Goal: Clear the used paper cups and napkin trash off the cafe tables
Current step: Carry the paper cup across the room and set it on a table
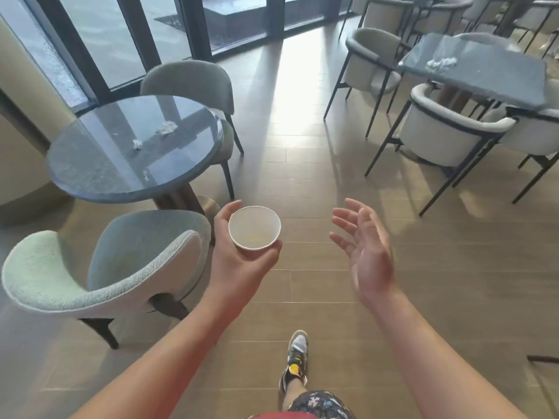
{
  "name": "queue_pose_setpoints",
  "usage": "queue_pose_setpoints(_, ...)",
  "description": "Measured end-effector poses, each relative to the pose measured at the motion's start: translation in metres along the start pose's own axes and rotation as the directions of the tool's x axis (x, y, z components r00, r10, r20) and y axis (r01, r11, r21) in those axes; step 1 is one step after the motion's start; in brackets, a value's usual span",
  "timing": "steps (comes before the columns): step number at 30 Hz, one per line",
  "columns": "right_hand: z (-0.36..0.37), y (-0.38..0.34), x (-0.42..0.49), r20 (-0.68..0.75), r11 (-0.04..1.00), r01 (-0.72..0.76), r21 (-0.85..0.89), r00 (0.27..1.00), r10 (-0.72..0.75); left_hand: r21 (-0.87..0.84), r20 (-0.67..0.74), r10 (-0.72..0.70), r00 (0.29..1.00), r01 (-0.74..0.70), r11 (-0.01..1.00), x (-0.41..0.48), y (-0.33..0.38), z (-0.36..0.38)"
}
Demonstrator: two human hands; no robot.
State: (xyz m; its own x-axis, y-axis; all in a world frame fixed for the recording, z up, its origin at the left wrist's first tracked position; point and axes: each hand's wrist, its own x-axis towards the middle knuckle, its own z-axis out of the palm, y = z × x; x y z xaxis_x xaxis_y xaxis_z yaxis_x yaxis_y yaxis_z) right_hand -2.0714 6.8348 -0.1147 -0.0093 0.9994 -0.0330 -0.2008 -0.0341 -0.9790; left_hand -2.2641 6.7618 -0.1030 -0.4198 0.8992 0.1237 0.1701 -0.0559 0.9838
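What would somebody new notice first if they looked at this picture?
Probably the white paper cup, held by the left hand in the middle of the view, with the right hand open beside it. Then the crumpled napkins on the round table at left, and another napkin wad on the square table at upper right.

1 head-worn wide-angle view looks forward and steeply down over both forearms to the wooden floor [302, 176], near the round tabletop [99, 164] at left, windows beyond.
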Motion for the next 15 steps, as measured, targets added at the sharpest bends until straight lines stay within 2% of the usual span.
queue_pose_setpoints(8, 0.013, -0.036, 0.214, 0.059, 0.999, 0.015, -0.034, 0.998, -0.013, -0.016, -0.053, -0.013, 0.999, 0.012, 1.000, 0.189, 0.015, 0.073)
queue_pose_setpoints(15, 0.039, -0.028, 0.382, 0.063, 0.999, 0.023, -0.042, 0.998, -0.020, 0.011, -0.040, 0.011, 0.999, -0.011, 1.000, 0.349, -0.004, 0.122)
